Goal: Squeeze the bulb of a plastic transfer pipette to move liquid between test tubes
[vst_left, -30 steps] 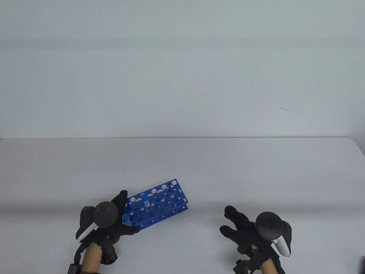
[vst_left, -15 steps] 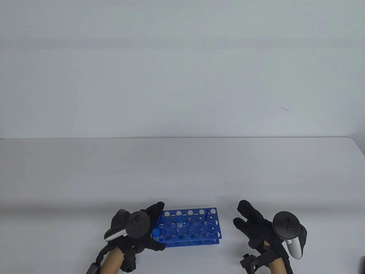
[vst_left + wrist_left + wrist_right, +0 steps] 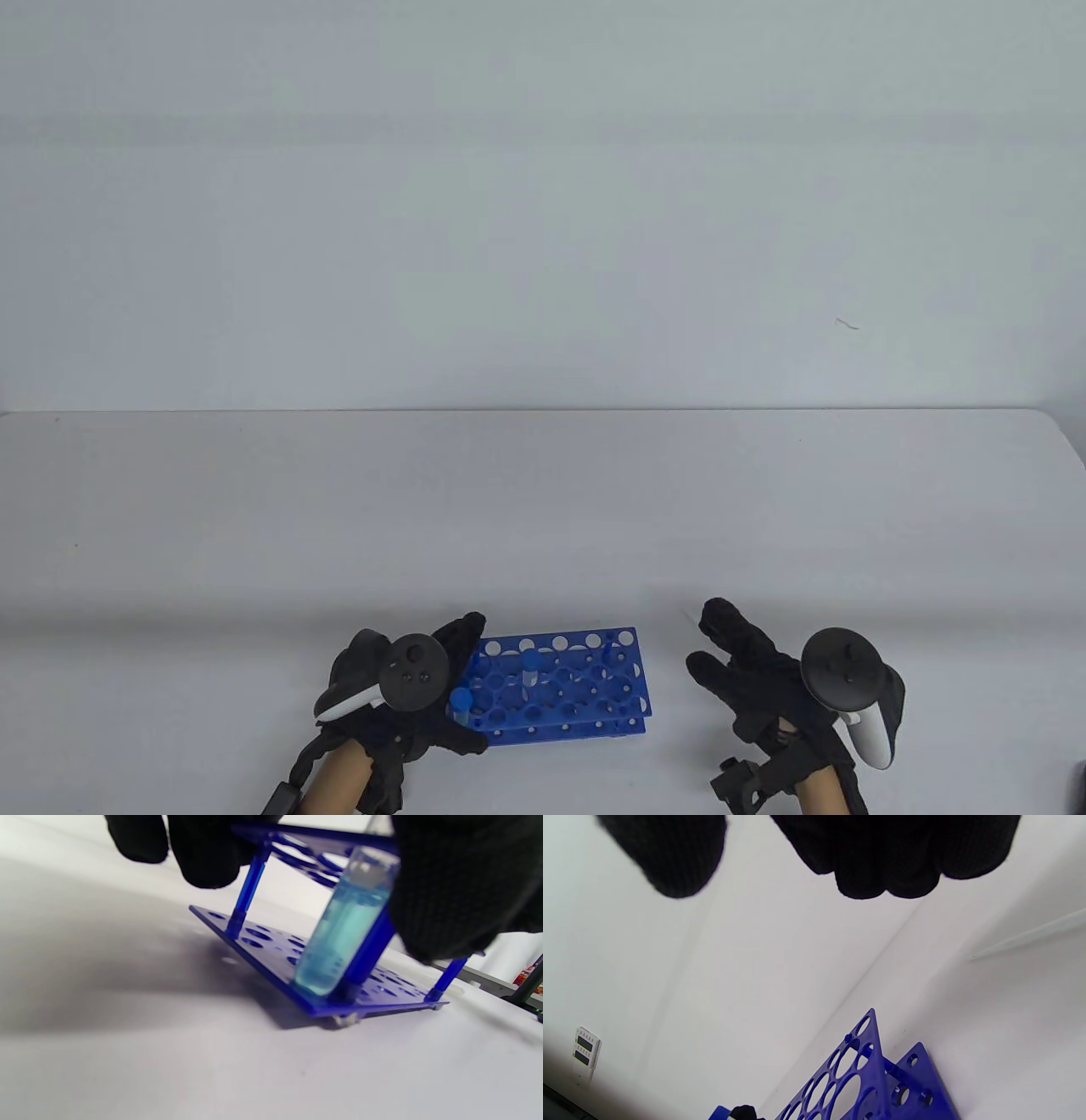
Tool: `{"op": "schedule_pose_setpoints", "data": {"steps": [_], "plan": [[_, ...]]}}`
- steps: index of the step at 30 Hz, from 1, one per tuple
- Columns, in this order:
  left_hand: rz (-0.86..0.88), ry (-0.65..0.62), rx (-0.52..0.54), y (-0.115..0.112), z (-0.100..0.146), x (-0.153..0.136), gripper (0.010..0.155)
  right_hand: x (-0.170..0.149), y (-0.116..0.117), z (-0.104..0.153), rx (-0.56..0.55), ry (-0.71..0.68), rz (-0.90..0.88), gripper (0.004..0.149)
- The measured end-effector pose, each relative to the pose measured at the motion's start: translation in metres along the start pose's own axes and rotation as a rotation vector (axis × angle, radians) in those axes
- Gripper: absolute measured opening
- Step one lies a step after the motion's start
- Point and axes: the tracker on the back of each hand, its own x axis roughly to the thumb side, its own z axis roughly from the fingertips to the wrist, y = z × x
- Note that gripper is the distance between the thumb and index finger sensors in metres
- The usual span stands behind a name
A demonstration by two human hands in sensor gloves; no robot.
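A blue test tube rack (image 3: 577,688) lies near the table's front edge. It holds two blue-capped tubes, one (image 3: 461,701) at its left end and one (image 3: 532,661) further in. My left hand (image 3: 465,681) grips the rack's left end, with fingers over the far side and the thumb at the near side. In the left wrist view a tube of pale blue liquid (image 3: 343,938) stands in the rack (image 3: 271,955) beside my thumb (image 3: 445,891). My right hand (image 3: 708,641) is open and empty, to the right of the rack. A clear pipette tip (image 3: 1031,935) lies on the table near its fingers (image 3: 882,853).
The white table (image 3: 543,509) stretches away to a pale wall. The rack's right corner (image 3: 869,1069) shows below my right hand in the right wrist view. Some dark equipment (image 3: 526,984) stands beyond the table edge in the left wrist view.
My left hand has dragged the rack to the right and nearer the front edge, turning it parallel with the edge. My right hand has shifted slightly right and stayed open.
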Motion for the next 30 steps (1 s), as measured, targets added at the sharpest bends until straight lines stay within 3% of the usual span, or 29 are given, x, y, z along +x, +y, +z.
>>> {"op": "schedule_pose_setpoints", "data": {"steps": [6, 12, 20, 23, 27, 30], "plan": [[-0.003, 0.003, -0.026, -0.002, 0.000, 0.000, 0.122, 0.000, 0.001, 0.000, 0.006, 0.001, 0.004, 0.081], [0.037, 0.021, -0.131, 0.000, 0.003, -0.001, 0.123, 0.000, 0.002, 0.001, 0.012, 0.001, 0.011, 0.081], [0.175, 0.001, 0.067, 0.037, 0.032, -0.008, 0.121, 0.001, 0.003, 0.002, 0.012, -0.003, 0.004, 0.081], [0.250, 0.003, 0.150, 0.032, 0.045, -0.011, 0.119, 0.001, 0.003, 0.002, 0.012, -0.003, 0.006, 0.081], [0.364, 0.011, 0.164, 0.019, 0.051, -0.013, 0.113, 0.000, 0.003, 0.002, 0.011, 0.000, 0.012, 0.081], [0.350, 0.032, 0.175, 0.016, 0.049, -0.011, 0.106, 0.001, 0.003, 0.002, 0.007, 0.000, 0.011, 0.081]]}}
